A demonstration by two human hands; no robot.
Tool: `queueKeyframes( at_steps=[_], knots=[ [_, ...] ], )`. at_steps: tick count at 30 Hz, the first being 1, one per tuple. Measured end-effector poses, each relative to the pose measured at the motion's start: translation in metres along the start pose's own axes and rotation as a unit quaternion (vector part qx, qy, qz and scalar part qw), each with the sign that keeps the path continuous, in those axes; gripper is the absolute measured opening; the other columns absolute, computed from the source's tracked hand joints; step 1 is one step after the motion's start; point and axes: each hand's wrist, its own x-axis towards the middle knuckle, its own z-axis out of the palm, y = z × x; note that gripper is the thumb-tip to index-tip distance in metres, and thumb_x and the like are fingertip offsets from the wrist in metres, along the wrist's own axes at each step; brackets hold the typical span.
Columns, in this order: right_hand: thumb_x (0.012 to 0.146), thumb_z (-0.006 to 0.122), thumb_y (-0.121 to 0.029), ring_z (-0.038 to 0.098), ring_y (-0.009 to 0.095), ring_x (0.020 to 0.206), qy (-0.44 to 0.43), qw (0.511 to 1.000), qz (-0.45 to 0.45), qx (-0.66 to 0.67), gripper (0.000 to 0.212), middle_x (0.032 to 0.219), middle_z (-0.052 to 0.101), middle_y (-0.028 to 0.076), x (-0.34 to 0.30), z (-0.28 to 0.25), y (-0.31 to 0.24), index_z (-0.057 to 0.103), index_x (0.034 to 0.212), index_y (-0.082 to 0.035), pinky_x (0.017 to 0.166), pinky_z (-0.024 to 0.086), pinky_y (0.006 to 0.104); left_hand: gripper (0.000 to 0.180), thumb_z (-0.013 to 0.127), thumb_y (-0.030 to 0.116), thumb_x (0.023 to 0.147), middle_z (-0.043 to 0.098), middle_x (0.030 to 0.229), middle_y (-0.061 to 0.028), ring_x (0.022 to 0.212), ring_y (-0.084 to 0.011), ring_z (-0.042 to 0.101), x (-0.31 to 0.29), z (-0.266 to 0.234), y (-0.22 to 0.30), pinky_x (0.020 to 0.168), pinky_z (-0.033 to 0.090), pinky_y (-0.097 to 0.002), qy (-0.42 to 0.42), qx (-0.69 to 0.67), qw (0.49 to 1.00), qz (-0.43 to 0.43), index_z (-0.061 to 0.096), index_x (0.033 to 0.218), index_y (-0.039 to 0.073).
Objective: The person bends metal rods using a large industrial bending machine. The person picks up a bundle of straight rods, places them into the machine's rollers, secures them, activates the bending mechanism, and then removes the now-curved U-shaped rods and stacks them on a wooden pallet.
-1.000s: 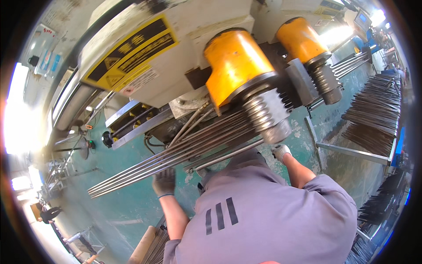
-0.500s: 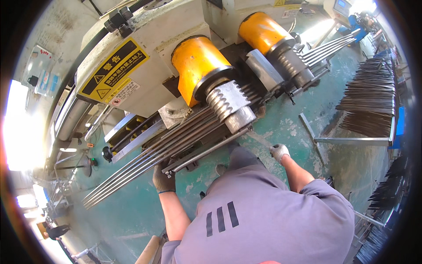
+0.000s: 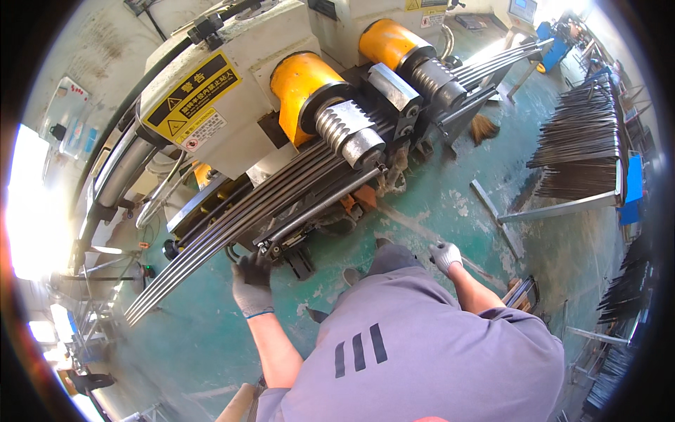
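Observation:
My left hand [image 3: 252, 283], in a pale glove with dark, dirty fingers, is open with its fingers stretched out. It is beside the near left end of a long coil spring [image 3: 320, 204] on the machine's front edge. Just beyond it, several long metal rods [image 3: 232, 216] lie side by side across the machine, their left ends sticking out past it. My right hand [image 3: 445, 257], also gloved, hangs over the floor away from the machine. Its fingers are curled; whether anything is in them is hidden. Two yellow cylinders with ridged metal heads [image 3: 349, 131] stand over the rods.
The machine's pale housing [image 3: 239, 133] fills the upper left and carries a yellow warning label [image 3: 190, 95]. On the right, a metal rack [image 3: 562, 206] holds a big stack of thin rods. A broom head [image 3: 484, 129] rests near the machine. Green floor [image 3: 422, 190] lies between.
My left hand has come back from under the rods and opened, now nearer to me. My view has shifted, showing more under the machine. The right hand stays nearly in place.

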Motion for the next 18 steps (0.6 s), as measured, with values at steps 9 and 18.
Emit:
queueKeyframes(
  at_steps=[9,18],
  knots=[
    [0.100,0.067,-0.014,0.065,0.015,0.097,0.087,0.875,-0.279,0.386,0.030,0.114,0.072,0.010,0.011,-0.043,-0.223,0.068,0.123,0.005,0.089,0.053,0.0311,0.057,0.051,0.048,0.109,0.064,0.134,-0.0177,0.121,-0.0351,0.060,-0.004,0.116,-0.064,0.105,0.048,-0.0512,0.084,0.432,0.852,0.284,0.055,0.140,0.001],
    [0.104,0.065,-0.021,0.062,0.016,0.112,0.061,0.744,-0.305,0.591,0.039,0.124,0.069,0.008,0.022,-0.080,-0.323,0.065,0.133,0.006,0.101,0.048,0.0304,0.049,0.052,0.035,0.110,0.063,0.135,-0.0213,0.126,-0.0362,0.060,0.016,0.162,-0.099,0.113,0.046,-0.0521,0.035,0.482,0.799,0.359,0.054,0.140,-0.004]
  ],
)
